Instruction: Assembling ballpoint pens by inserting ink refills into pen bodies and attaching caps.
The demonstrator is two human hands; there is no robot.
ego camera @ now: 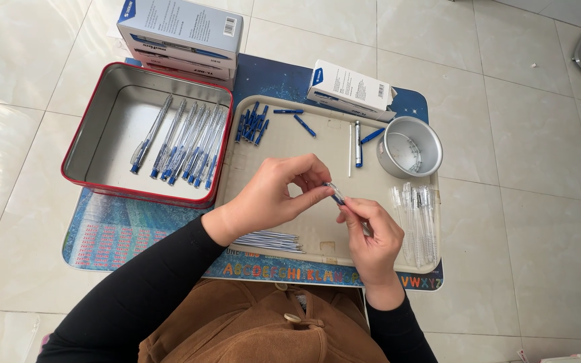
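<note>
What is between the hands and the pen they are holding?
Nothing visible. The left hand and the right hand both already touch the pen, pinching it between their fingers above the beige tray.

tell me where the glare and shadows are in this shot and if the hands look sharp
Head view: bright daylight glare washes the floor tiles at left; soft shadow lies inside the red-rimmed tin; the left hand and right hand are sharp, the pen part between them slightly soft.
</note>
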